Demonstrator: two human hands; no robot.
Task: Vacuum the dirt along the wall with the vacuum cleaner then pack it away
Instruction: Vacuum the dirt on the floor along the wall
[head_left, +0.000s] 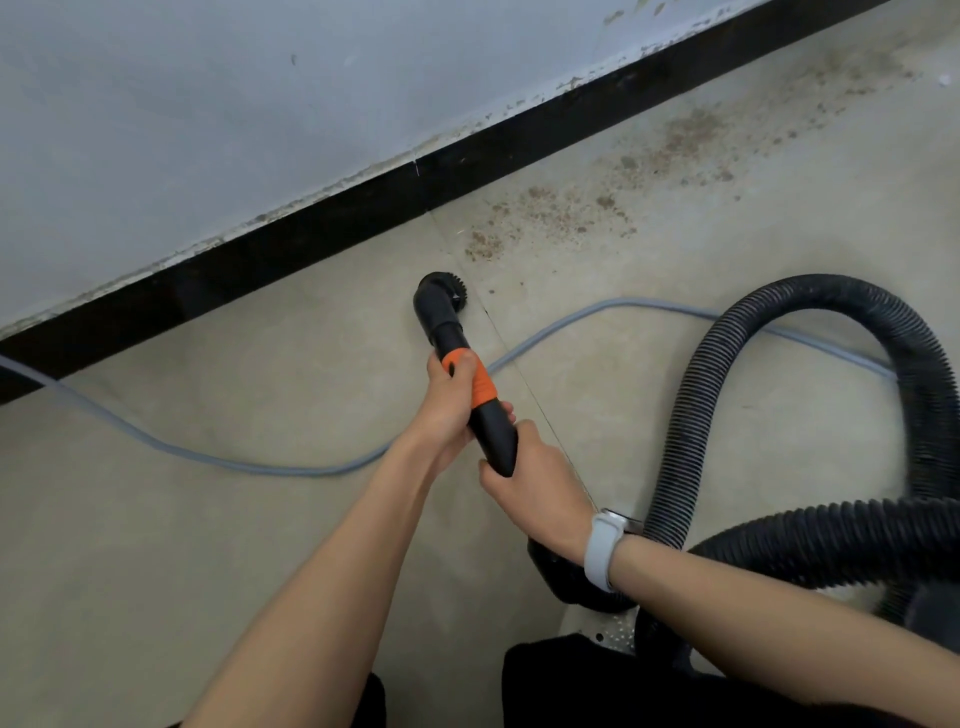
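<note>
Left hand (451, 402) wraps its fingers around the orange band of the black nozzle (457, 358); right hand (530, 483) grips the nozzle's rear end, a pale watch (602, 551) on its wrist. Nozzle's brush head (441, 293) sits on the floor (156, 519), near the black baseboard (311, 228). Brown dirt (571, 213) lies along the baseboard, beyond the brush head. Ribbed black hose (779, 332) loops away from the baseboard. Grey cable (208, 457) trails across the floor.
</note>
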